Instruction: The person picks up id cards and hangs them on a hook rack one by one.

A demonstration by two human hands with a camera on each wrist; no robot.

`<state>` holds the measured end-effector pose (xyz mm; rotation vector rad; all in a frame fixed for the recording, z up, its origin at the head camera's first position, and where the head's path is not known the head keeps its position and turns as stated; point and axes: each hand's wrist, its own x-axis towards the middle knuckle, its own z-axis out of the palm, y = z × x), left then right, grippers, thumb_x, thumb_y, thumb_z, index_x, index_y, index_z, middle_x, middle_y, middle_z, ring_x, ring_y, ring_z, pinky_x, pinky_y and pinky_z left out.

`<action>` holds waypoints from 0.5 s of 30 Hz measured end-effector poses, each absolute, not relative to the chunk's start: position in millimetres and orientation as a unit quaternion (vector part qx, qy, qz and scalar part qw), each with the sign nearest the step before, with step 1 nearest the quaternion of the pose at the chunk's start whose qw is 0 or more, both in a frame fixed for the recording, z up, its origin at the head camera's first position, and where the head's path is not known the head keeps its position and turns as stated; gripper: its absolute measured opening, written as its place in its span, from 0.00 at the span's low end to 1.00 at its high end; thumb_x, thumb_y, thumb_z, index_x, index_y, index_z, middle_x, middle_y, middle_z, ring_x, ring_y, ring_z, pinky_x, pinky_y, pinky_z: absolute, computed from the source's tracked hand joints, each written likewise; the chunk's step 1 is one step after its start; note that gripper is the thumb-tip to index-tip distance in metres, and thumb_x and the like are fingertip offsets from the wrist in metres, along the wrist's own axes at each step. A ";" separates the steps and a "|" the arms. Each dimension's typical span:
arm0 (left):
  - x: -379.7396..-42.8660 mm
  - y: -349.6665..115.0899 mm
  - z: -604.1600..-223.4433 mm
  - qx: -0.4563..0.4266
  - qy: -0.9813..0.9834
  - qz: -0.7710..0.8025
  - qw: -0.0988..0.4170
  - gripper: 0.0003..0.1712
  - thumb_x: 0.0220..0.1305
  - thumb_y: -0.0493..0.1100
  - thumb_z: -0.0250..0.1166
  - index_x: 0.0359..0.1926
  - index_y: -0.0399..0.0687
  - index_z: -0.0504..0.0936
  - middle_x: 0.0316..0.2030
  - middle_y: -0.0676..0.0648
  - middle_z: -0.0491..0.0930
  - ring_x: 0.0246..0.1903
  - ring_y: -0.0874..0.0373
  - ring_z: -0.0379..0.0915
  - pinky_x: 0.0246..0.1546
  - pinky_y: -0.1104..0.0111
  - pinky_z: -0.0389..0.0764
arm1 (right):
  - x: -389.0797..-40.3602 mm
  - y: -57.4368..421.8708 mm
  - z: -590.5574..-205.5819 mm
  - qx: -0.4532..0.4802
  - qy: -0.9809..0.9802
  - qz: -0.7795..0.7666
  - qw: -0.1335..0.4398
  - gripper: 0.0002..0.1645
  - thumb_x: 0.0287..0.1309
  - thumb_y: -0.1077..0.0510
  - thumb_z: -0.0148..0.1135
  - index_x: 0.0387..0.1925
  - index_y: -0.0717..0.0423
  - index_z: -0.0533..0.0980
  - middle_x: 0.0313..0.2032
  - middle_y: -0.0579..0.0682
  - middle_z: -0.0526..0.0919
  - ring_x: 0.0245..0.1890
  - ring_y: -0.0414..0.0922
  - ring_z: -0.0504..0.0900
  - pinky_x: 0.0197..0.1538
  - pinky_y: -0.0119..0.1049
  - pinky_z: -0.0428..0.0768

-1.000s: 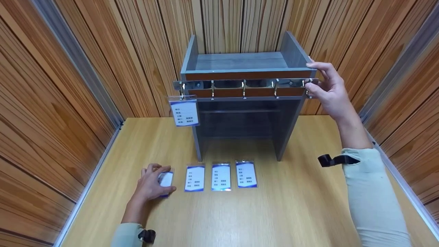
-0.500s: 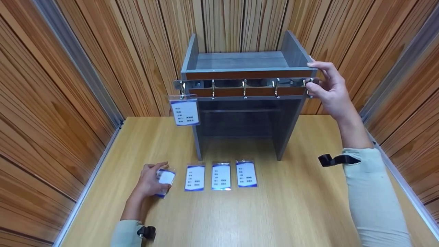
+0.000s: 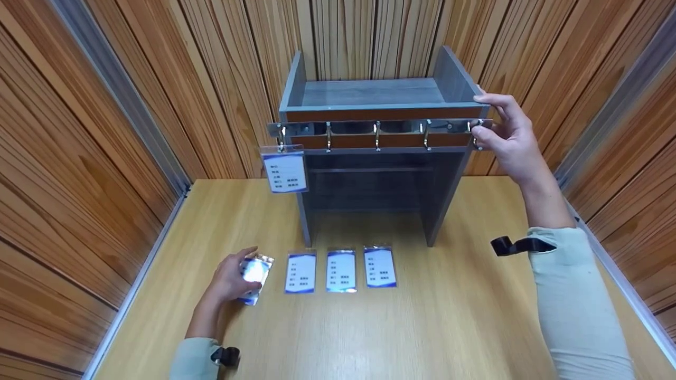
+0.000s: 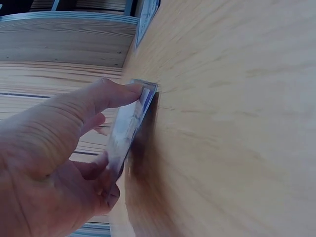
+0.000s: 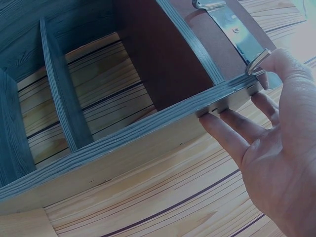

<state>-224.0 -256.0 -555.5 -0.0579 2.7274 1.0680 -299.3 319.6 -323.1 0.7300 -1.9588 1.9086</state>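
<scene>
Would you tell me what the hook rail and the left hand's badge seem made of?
Hook rail: probably polished metal, given its bright reflections.
Badge: apparently glossy, clear plastic over a pale insert, judging by its glare and transparent edge.

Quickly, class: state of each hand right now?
Left hand: holding an ID badge.
Right hand: holding the gray shelf at the rightmost hook.

Left hand (image 3: 231,277) now, pinching a slanted badge (image 3: 257,270) by its edges! Just right of that hand, three flat badges (image 3: 341,270) line up on the table (image 3: 380,332). Ahead of it, a hanging badge (image 3: 285,174) dangles from the hook rail (image 3: 351,127). And far to its right, the right hand (image 3: 508,129) grips the grey shelf's (image 3: 369,94) front corner, thumb against the rail's end.
</scene>
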 end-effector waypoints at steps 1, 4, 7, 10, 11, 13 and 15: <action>-224.1 -255.5 -555.7 -0.018 0.926 0.363 0.107 0.54 0.63 0.34 0.82 0.87 0.51 0.68 0.78 0.29 0.71 0.75 0.29 0.69 0.77 0.32 0.74 | -299.3 319.7 -323.0 0.255 -0.684 0.666 0.155 0.29 0.77 0.70 0.60 0.75 0.62 0.71 0.85 0.54 0.68 0.58 0.49 0.88 0.53 0.30 0.91; -224.2 -254.9 -556.2 -0.011 0.925 0.364 0.107 0.56 0.64 0.33 0.80 0.88 0.48 0.64 0.77 0.29 0.68 0.73 0.31 0.70 0.76 0.33 0.74 | -298.7 319.3 -322.6 0.259 -0.683 0.666 0.152 0.28 0.78 0.70 0.60 0.75 0.61 0.72 0.86 0.55 0.66 0.59 0.49 0.88 0.53 0.30 0.91; -224.8 -255.9 -555.1 0.001 0.923 0.369 0.107 0.57 0.65 0.32 0.79 0.89 0.47 0.61 0.74 0.31 0.66 0.70 0.35 0.70 0.75 0.36 0.75 | -298.8 319.1 -322.2 0.266 -0.680 0.666 0.150 0.28 0.78 0.69 0.60 0.74 0.58 0.73 0.87 0.56 0.65 0.59 0.49 0.88 0.54 0.30 0.91; -225.7 -256.6 -554.9 0.011 0.920 0.375 0.110 0.57 0.67 0.32 0.78 0.90 0.47 0.59 0.74 0.32 0.65 0.70 0.36 0.70 0.75 0.37 0.76 | -297.8 318.5 -321.1 0.263 -0.682 0.665 0.152 0.28 0.78 0.69 0.60 0.74 0.58 0.73 0.87 0.56 0.65 0.59 0.49 0.88 0.55 0.31 0.91; -225.7 -256.6 -555.1 0.011 0.919 0.377 0.111 0.57 0.67 0.32 0.78 0.90 0.48 0.58 0.74 0.33 0.65 0.70 0.36 0.69 0.75 0.38 0.76 | -297.5 318.4 -320.9 0.261 -0.683 0.665 0.152 0.28 0.78 0.69 0.60 0.74 0.58 0.73 0.87 0.56 0.65 0.60 0.49 0.88 0.55 0.31 0.92; -225.7 -256.8 -555.7 0.012 0.919 0.377 0.113 0.57 0.68 0.33 0.78 0.91 0.47 0.58 0.74 0.33 0.65 0.69 0.36 0.69 0.74 0.39 0.76 | -297.0 318.0 -320.5 0.258 -0.684 0.665 0.152 0.28 0.78 0.69 0.60 0.75 0.57 0.73 0.86 0.55 0.66 0.60 0.49 0.88 0.56 0.31 0.92; -225.2 -256.7 -556.1 0.014 0.920 0.375 0.112 0.57 0.68 0.33 0.78 0.91 0.47 0.58 0.73 0.33 0.65 0.69 0.36 0.69 0.72 0.40 0.77 | -297.3 317.8 -320.5 0.256 -0.685 0.665 0.152 0.28 0.78 0.69 0.60 0.75 0.57 0.73 0.86 0.54 0.66 0.60 0.49 0.88 0.55 0.31 0.92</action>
